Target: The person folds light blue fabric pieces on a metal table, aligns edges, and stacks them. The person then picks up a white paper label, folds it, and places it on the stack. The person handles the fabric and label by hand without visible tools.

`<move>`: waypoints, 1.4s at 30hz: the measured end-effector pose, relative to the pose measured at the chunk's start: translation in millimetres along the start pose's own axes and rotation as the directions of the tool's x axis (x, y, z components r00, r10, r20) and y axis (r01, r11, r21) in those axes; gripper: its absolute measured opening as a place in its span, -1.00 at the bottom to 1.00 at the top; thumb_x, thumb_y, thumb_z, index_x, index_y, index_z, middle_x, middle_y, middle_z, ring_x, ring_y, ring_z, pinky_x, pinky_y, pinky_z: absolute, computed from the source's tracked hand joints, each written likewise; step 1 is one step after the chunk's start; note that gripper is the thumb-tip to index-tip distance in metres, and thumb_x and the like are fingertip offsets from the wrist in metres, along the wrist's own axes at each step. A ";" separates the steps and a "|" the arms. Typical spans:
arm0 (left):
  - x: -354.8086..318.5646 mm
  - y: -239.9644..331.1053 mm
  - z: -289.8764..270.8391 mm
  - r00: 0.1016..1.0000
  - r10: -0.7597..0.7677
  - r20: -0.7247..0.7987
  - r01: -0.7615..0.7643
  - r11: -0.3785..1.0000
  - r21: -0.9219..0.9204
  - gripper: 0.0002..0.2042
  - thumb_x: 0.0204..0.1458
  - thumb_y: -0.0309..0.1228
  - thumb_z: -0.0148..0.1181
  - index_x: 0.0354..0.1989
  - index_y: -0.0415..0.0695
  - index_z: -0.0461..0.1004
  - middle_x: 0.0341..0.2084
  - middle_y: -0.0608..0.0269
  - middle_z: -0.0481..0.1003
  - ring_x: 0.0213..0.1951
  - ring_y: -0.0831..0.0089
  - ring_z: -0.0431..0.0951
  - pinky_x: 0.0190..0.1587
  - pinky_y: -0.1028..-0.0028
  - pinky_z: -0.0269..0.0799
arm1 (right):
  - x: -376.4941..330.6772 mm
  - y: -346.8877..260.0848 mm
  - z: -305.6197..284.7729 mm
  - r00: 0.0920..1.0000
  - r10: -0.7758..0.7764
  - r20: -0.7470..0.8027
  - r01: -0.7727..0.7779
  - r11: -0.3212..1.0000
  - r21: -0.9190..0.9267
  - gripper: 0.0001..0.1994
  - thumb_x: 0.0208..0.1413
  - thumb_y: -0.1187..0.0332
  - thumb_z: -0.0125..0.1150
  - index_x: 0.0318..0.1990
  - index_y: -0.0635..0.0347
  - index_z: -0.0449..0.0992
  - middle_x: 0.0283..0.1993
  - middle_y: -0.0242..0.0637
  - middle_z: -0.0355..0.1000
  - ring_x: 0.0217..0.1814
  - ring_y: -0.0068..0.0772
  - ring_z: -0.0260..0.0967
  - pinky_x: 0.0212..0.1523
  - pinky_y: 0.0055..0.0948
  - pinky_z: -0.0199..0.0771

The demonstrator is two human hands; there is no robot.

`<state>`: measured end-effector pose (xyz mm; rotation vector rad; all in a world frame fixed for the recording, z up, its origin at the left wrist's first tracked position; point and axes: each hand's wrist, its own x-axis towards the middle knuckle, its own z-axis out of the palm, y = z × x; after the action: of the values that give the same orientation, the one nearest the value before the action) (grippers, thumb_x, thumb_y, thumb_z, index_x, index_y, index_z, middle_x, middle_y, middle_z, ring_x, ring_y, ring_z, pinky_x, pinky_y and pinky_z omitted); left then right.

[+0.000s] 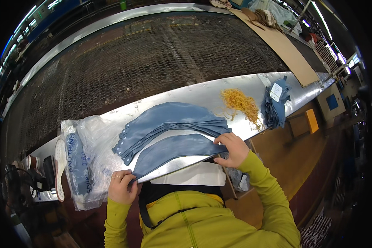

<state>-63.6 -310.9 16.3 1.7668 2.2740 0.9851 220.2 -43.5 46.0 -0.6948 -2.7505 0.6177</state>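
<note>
Our left hand [120, 188] and right hand [234, 151] pinch opposite ends of one curved blue piece [173, 149]; fanned stack [165, 115] just beyond that piece; plastic bag [96, 155] to the piece's left.

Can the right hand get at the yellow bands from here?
Probably yes: bare metal table seems to lie between the right hand and the yellow bands, though the hand must first leave the blue strip.

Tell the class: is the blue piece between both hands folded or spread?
Spread: the curved blue piece extends lengthwise from the left hand to the right hand, its broad face showing.
</note>
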 end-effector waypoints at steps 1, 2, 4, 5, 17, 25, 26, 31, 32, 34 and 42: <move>0.9 -0.2 -0.2 1.000 0.003 0.001 -0.003 1.000 0.007 -0.81 -0.28 -0.61 0.26 -0.42 -0.20 0.46 -0.34 0.09 0.45 -0.23 0.13 0.46 -0.17 0.31 0.39 | 0.1 0.9 -0.4 0.999 0.029 0.019 -0.030 0.999 0.026 -0.73 -0.24 0.42 0.29 -0.28 0.13 0.44 -0.26 -0.26 0.38 -0.18 -0.16 0.30 -0.15 -0.30 0.35; 1.6 -0.2 -0.1 1.000 0.007 0.013 -0.007 1.000 0.006 -0.81 -0.27 -0.61 0.25 -0.42 -0.20 0.46 -0.33 0.09 0.45 -0.23 0.13 0.46 -0.17 0.31 0.39 | 0.6 1.9 -0.4 0.998 0.042 0.043 -0.043 0.999 0.027 -0.72 -0.23 0.41 0.29 -0.27 0.13 0.44 -0.25 -0.26 0.39 -0.17 -0.16 0.31 -0.15 -0.30 0.35; 2.5 0.3 0.4 1.000 0.008 0.015 -0.008 1.000 0.005 -0.82 -0.27 -0.62 0.24 -0.42 -0.20 0.46 -0.33 0.08 0.45 -0.22 0.13 0.46 -0.17 0.31 0.39 | 0.9 3.8 -1.1 0.996 0.058 0.069 -0.060 0.998 0.021 -0.70 -0.23 0.40 0.31 -0.24 0.13 0.45 -0.25 -0.26 0.39 -0.16 -0.17 0.32 -0.13 -0.30 0.36; 2.5 0.8 0.6 1.000 -0.005 0.023 0.005 1.000 0.009 -0.81 -0.27 -0.62 0.25 -0.42 -0.20 0.46 -0.33 0.08 0.45 -0.22 0.13 0.46 -0.16 0.31 0.39 | 1.0 4.7 -1.3 0.996 0.060 0.071 -0.061 0.998 0.015 -0.68 -0.22 0.39 0.32 -0.23 0.13 0.45 -0.24 -0.26 0.40 -0.16 -0.17 0.32 -0.12 -0.30 0.36; -0.1 -0.4 -2.1 1.000 0.001 0.010 -0.001 1.000 -0.007 -0.84 -0.25 -0.61 0.30 -0.43 -0.21 0.51 -0.36 0.11 0.49 -0.24 0.17 0.48 -0.18 0.32 0.41 | -9.7 21.2 5.8 0.996 0.093 0.013 -0.094 0.990 0.103 -0.80 -0.31 0.44 0.43 -0.46 0.17 0.53 -0.31 -0.33 0.43 -0.17 -0.24 0.35 -0.13 -0.37 0.37; 1.3 -3.6 -3.3 1.000 -0.006 0.021 0.008 0.997 -0.080 -0.84 -0.26 -0.63 0.28 -0.43 -0.22 0.50 -0.35 0.10 0.48 -0.22 0.16 0.49 -0.18 0.32 0.41 | -12.3 21.5 2.2 0.993 0.107 0.039 -0.112 0.984 0.142 -0.83 -0.28 0.43 0.40 -0.48 0.12 0.51 -0.31 -0.37 0.38 -0.21 -0.25 0.31 -0.16 -0.34 0.36; 1.1 -3.7 -3.2 1.000 -0.009 0.021 0.010 0.997 -0.083 -0.84 -0.25 -0.63 0.27 -0.43 -0.21 0.50 -0.35 0.11 0.48 -0.23 0.16 0.48 -0.18 0.32 0.41 | -13.2 20.8 1.3 0.991 0.124 0.055 -0.130 0.983 0.127 -0.83 -0.28 0.43 0.40 -0.48 0.12 0.51 -0.30 -0.37 0.38 -0.20 -0.25 0.32 -0.16 -0.34 0.36; -1.8 -3.9 -2.3 0.999 -0.044 0.011 0.044 0.995 -0.086 -0.83 -0.25 -0.63 0.24 -0.41 -0.19 0.49 -0.33 0.12 0.47 -0.24 0.15 0.47 -0.17 0.31 0.40 | -13.6 17.6 0.5 0.994 0.098 0.051 -0.103 0.990 0.098 -0.81 -0.31 0.44 0.42 -0.49 0.15 0.50 -0.27 -0.33 0.38 -0.16 -0.23 0.34 -0.16 -0.33 0.38; -2.0 -4.3 -2.4 0.999 -0.037 0.022 0.039 0.995 -0.087 -0.83 -0.25 -0.63 0.24 -0.41 -0.19 0.49 -0.33 0.11 0.47 -0.23 0.15 0.47 -0.17 0.31 0.40 | -12.8 16.4 0.8 0.990 0.117 0.077 -0.125 0.987 0.102 -0.79 -0.33 0.46 0.43 -0.48 0.16 0.50 -0.26 -0.31 0.38 -0.15 -0.22 0.34 -0.15 -0.33 0.38; -1.2 -5.6 -3.2 0.999 -0.039 0.034 0.041 0.995 -0.088 -0.83 -0.25 -0.63 0.24 -0.41 -0.19 0.49 -0.31 0.10 0.46 -0.22 0.15 0.46 -0.16 0.31 0.40 | -11.7 13.5 0.0 0.991 0.115 0.073 -0.121 0.989 0.087 -0.77 -0.34 0.46 0.44 -0.46 0.17 0.49 -0.26 -0.29 0.39 -0.16 -0.20 0.36 -0.16 -0.32 0.39; -4.0 -0.2 -14.1 0.983 -0.156 0.096 0.167 0.977 -0.131 -0.69 -0.22 -0.57 0.30 -0.22 -0.20 0.44 -0.26 0.05 0.45 -0.19 0.10 0.45 -0.14 0.30 0.39 | -17.3 6.0 -5.2 0.947 0.300 0.112 -0.311 0.945 0.099 -0.70 -0.24 0.44 0.40 -0.32 0.16 0.40 -0.35 -0.26 0.37 -0.37 -0.23 0.39 -0.33 -0.35 0.42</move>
<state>-68.7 -320.5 26.1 1.5126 2.1980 0.9904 239.1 -45.5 45.7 -1.1029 -2.6854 0.8880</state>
